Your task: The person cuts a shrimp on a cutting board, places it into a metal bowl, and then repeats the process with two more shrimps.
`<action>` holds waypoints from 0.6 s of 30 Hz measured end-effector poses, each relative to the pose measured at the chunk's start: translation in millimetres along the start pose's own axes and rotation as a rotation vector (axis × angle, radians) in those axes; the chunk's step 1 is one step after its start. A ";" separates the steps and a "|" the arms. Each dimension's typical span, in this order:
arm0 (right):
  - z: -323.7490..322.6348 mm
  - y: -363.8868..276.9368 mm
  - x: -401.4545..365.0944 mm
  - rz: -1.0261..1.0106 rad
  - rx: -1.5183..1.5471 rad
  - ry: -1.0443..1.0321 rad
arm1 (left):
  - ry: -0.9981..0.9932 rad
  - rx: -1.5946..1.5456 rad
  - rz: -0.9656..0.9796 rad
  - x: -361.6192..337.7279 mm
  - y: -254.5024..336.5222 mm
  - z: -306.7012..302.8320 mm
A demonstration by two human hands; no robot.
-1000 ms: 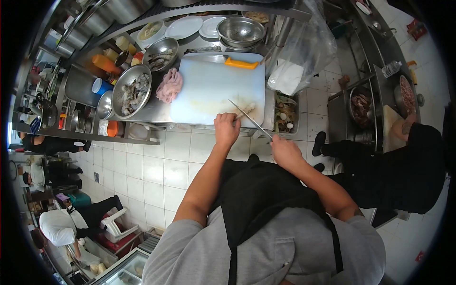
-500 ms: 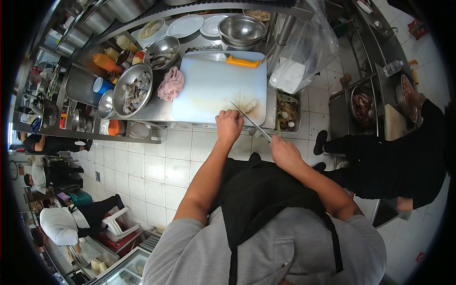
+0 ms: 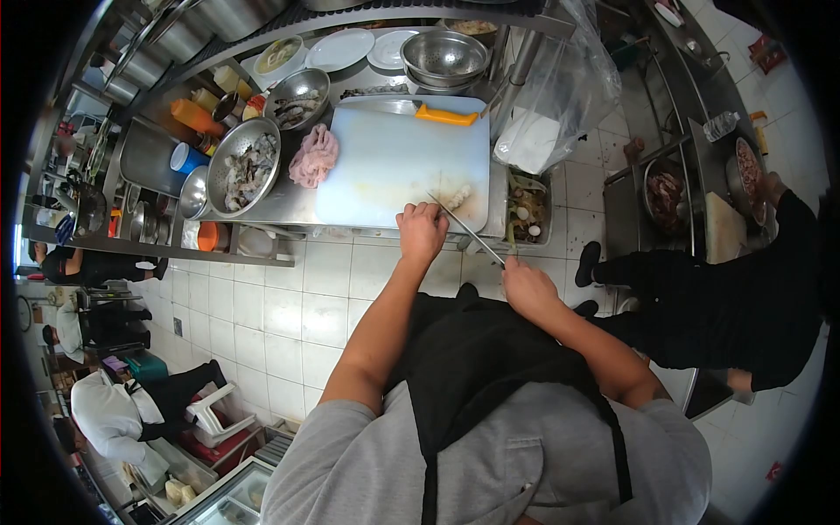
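Note:
My right hand (image 3: 529, 289) is closed round the handle of a knife (image 3: 475, 234), whose thin blade slants up and left over the front edge of the white cutting board (image 3: 394, 149). My left hand (image 3: 422, 232) rests at that same edge with its fingers curled in, close beside the blade; whatever lies under the fingertips is hidden. Just beyond the blade sit small whitish chopped pieces (image 3: 459, 194), perhaps shrimp. A second knife with a yellow handle (image 3: 446, 115) lies across the back of the board. Left of the board is a crumpled pink cloth (image 3: 314, 156).
Steel bowls of shrimp (image 3: 249, 166) stand on the left. Behind the board are white plates (image 3: 343, 48) and a colander (image 3: 444, 54). A scrap bin (image 3: 528, 208) sits below at right, under a plastic bag (image 3: 560, 96). A co-worker in black (image 3: 717, 289) stands at right.
My right hand and the knife have shifted very slightly, with the handle end a little lower. My left hand stays in place. At lower left, a worker in white has bent an arm.

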State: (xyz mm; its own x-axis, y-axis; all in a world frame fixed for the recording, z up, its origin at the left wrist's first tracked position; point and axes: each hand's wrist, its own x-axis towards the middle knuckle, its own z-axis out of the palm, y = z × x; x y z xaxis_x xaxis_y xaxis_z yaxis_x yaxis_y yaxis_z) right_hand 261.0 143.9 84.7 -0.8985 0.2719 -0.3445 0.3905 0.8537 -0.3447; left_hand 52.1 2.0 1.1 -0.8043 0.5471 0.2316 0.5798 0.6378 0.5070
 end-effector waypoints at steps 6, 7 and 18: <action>-7.0 -4.4 -3.3 0.042 -0.007 -0.045 | 0.007 0.014 0.004 -1.2 -1.7 -0.4; -9.2 -6.2 -3.5 0.051 -0.006 -0.052 | 0.024 -0.009 0.008 -2.1 -3.0 -0.3; -13.0 -15.0 1.9 0.025 0.016 -0.074 | 0.053 -0.056 0.049 -7.4 -7.1 -0.6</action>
State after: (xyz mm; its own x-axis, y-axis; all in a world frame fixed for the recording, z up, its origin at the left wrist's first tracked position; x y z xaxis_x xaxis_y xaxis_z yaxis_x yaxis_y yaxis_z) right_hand 250.8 137.4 100.6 -0.8716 0.2589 -0.4163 0.4162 0.8396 -0.3490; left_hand 53.9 -6.9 -3.7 -0.7820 0.5462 0.3002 0.6115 0.5790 0.5393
